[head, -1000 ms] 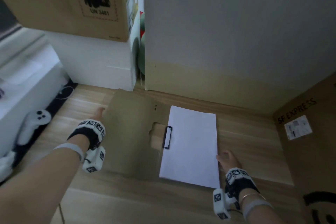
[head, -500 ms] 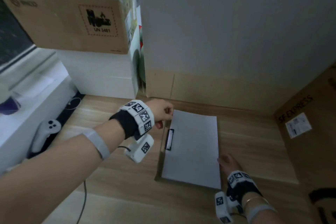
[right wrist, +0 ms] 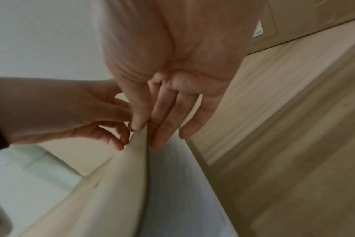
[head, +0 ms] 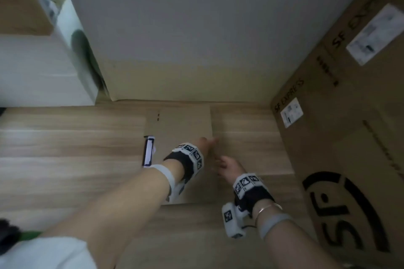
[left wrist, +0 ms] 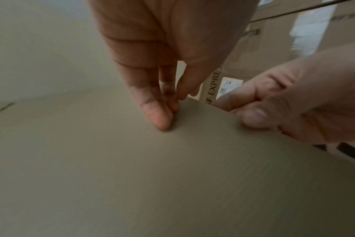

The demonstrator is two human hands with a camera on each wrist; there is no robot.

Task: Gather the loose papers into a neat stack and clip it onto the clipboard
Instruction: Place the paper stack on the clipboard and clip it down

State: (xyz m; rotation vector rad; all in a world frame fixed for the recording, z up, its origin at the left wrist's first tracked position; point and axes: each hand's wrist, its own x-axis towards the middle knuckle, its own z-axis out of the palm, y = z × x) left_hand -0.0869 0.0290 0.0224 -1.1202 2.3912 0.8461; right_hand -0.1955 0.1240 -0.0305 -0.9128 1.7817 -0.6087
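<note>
Flat on the wooden worktop [head: 65, 148], close to the person: the clipboard [head: 166, 190], a brown folder type. Appears to lie with its long axis running away from the person, the black-framed clip [head: 148, 150] at its left edge and the opening edge to the right. Brown cover [head: 179, 124] folded over the top, hiding nearly all of the sheets in the head view. Seen from the right wrist: white papers [right wrist: 182, 184] lying under the lifted right edge of the cover, a narrow wedge of gap between the two.

Left hand [head: 202, 145] reached across the cover to its right edge, fingers [left wrist: 154, 112] nearly straight and pointing down, tips pressing on the brown surface, nothing gripped.

Right hand [head: 229, 166] just beside it at the same edge, pinching the cover: thumb on top, fingers [right wrist: 164, 128] slipped beneath, between cover and papers. The two hands nearly touching.

To the right, a tall cardboard box [head: 349, 137] printed "SF EXPRESS", standing at the worktop's edge. Behind, a pale wall [head: 196, 28].
</note>
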